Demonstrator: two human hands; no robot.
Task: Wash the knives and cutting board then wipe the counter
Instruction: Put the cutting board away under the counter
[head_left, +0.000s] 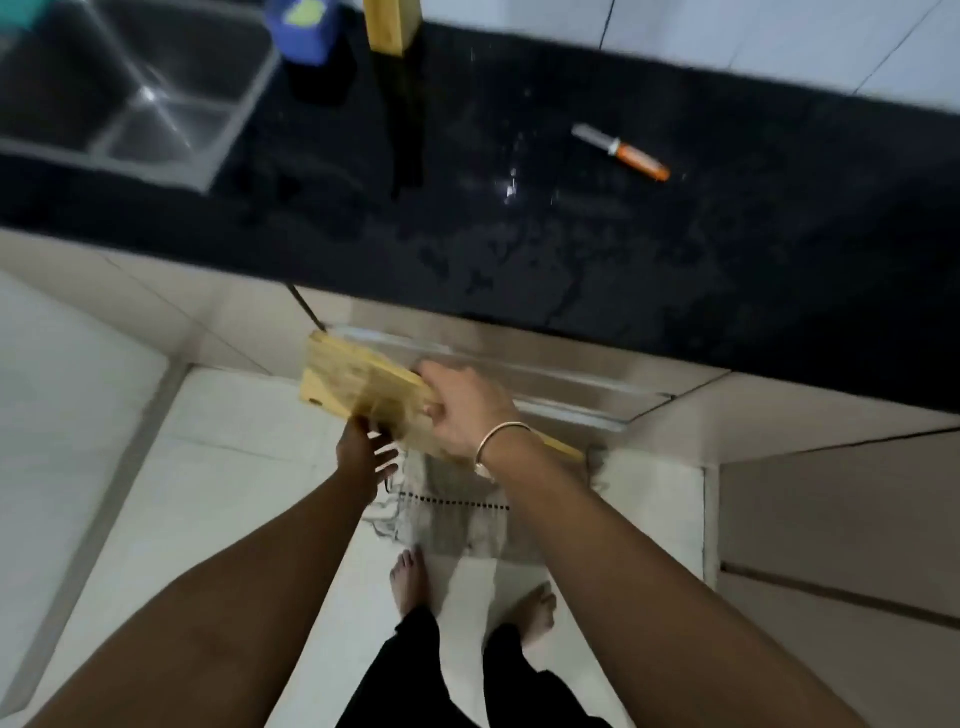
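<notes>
Cutting board (358, 387) hanging tilted below the counter's (571, 291) front edge, over open floor; right hand (467, 410) gripping its near end, fingers curled on it; left hand (363, 449) touching beneath, fingers spread loosely. Orange-handled knife (621, 152) lying apart on wet counter, sink (135, 93) far left.

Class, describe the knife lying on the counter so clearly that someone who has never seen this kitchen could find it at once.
Start at the long black counter that runs from the steel sink on the left. Look along it to the right, past the wet patch in the middle. There the knife lies flat and alone, the only thing on that stretch, with a short silver blade and a bright orange handle.
</notes>
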